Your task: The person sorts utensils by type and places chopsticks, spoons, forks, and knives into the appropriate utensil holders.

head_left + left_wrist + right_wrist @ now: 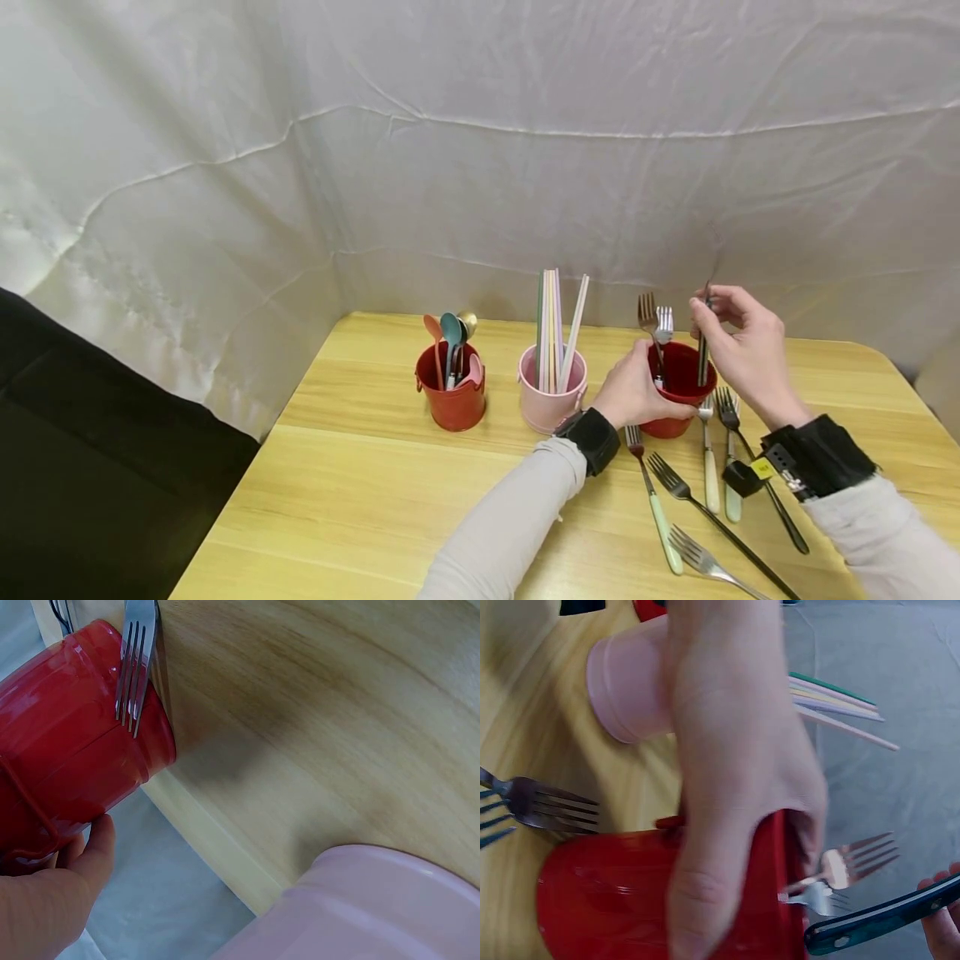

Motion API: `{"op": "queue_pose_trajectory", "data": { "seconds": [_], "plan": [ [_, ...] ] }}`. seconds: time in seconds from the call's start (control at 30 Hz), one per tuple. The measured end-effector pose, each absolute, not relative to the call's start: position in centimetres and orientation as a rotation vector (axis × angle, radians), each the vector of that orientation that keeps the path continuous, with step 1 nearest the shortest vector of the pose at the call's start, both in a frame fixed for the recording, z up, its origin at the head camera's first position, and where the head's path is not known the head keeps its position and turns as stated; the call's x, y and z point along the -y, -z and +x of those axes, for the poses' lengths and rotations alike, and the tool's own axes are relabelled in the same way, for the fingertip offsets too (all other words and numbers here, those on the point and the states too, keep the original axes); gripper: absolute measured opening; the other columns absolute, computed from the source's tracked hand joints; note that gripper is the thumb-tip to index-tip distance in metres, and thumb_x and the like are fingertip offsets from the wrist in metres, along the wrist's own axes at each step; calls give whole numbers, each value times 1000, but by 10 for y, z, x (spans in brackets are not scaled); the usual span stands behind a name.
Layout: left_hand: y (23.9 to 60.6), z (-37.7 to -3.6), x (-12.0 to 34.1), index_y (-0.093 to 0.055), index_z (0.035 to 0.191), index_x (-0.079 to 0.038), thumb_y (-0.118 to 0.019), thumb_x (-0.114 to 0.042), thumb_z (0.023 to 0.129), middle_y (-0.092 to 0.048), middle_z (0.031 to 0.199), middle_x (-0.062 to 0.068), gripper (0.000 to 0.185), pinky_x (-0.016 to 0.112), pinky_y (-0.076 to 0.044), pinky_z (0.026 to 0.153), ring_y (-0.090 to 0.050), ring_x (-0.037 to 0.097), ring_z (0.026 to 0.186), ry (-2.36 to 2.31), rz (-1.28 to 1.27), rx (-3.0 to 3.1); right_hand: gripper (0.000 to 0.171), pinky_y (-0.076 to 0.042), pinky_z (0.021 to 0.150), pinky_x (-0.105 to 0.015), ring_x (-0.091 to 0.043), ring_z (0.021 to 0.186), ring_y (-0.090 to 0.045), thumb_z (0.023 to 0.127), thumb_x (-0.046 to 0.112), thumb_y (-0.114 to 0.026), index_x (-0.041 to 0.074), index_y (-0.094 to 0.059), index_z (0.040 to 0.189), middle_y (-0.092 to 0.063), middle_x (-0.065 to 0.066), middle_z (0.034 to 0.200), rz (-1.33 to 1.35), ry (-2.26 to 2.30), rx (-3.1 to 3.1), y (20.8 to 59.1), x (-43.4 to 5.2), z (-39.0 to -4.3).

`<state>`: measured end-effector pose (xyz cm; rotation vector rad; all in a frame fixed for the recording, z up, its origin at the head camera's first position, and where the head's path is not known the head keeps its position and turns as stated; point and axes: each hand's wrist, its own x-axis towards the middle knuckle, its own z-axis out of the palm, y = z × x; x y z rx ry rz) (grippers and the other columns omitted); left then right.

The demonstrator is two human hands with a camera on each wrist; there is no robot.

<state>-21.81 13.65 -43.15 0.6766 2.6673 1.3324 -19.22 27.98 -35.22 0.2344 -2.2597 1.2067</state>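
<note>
Pinching a dark fork [703,354] upright, tines down, right hand [742,346] is over red cup [678,392], w/ left hand [637,393] holding cup.

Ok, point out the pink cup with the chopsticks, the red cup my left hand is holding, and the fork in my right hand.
pink cup [550,406], head view, front wall.
red cup [678,375], head view, inner back wall.
fork [702,354], head view, middle of its dark handle.
</note>
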Motion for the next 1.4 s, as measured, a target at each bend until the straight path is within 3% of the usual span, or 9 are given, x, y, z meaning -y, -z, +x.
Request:
{"op": "queue_pose_trajectory", "data": {
  "seconds": [0.1, 0.3, 0.63, 0.8, 0.93, 1.03, 1.23, 1.4],
  "plan": [
    [432, -219, -137, -42, 136, -17, -93, -39, 67, -63, 127, -4, 89, 16, -52, 91, -62, 4, 110, -1299, 678, -2694, 26, -45, 71, 1, 13, 76, -55, 100, 17, -63, 0, -65, 119, -62, 16, 88, 228, -1179, 2320, 362, -278, -194],
    [433, -221, -139, -41, 136, -16, -93, -41, 67, -63, 125, -3, 90, 15, -52, 91, -64, 5, 108, -1237, 680, -2736, 32, -39, 72, 4, 25, 81, -47, 100, 20, -63, -4, -64, 121, -71, -22, 98, 223, -1099, 2430, 380, -280, -197],
    [433, -221, -139, -41, 138, -17, -93, -43, 66, -62, 126, -4, 93, 14, -51, 91, -63, 5, 108, -1243, 692, -2736, 29, -47, 64, -1, 23, 76, -51, 100, 11, -60, -7, -59, 122, -70, -33, 106, 238, -1145, 2489, 389, -292, -193],
    [433, -221, -139, -41, 139, -17, -93, -43, 67, -62, 128, -4, 93, 14, -51, 92, -62, 4, 109, -1255, 695, -2724, 26, -50, 64, -3, 20, 76, -55, 100, 9, -58, -7, -59, 121, -68, -29, 101, 215, -1193, 2468, 395, -300, -188],
    [433, -222, -140, -40, 140, -18, -93, -43, 67, -62, 129, -4, 93, 15, -51, 93, -62, 4, 111, -1262, 679, -2711, 22, -51, 65, -4, 16, 75, -60, 99, 5, -58, -6, -60, 118, -69, 1, 90, 191, -1238, 2430, 400, -309, -183],
    [433, -221, -139, -40, 141, -18, -93, -42, 67, -62, 129, -4, 94, 15, -51, 93, -62, 5, 112, -1263, 665, -2705, 16, -53, 65, -6, 14, 74, -62, 98, 3, -58, -1, -61, 114, -61, 23, 86, 172, -1296, 2393, 404, -315, -179],
    [431, -219, -140, -42, 139, -17, -94, -40, 66, -63, 127, -4, 92, 15, -52, 91, -62, 6, 110, -1270, 654, -2715, 14, -55, 63, -10, 13, 72, -64, 97, 2, -59, 14, -61, 106, -62, 25, 84, 178, -1331, 2372, 411, -330, -168],
    [431, -218, -140, -41, 139, -17, -94, -40, 66, -63, 128, -4, 93, 16, -52, 91, -62, 6, 110, -1270, 640, -2717, 11, -56, 62, -12, 12, 72, -63, 98, 4, -59, 3, -60, 109, -60, 31, 84, 199, -1270, 2474, 421, -348, -156]
  ]
}}
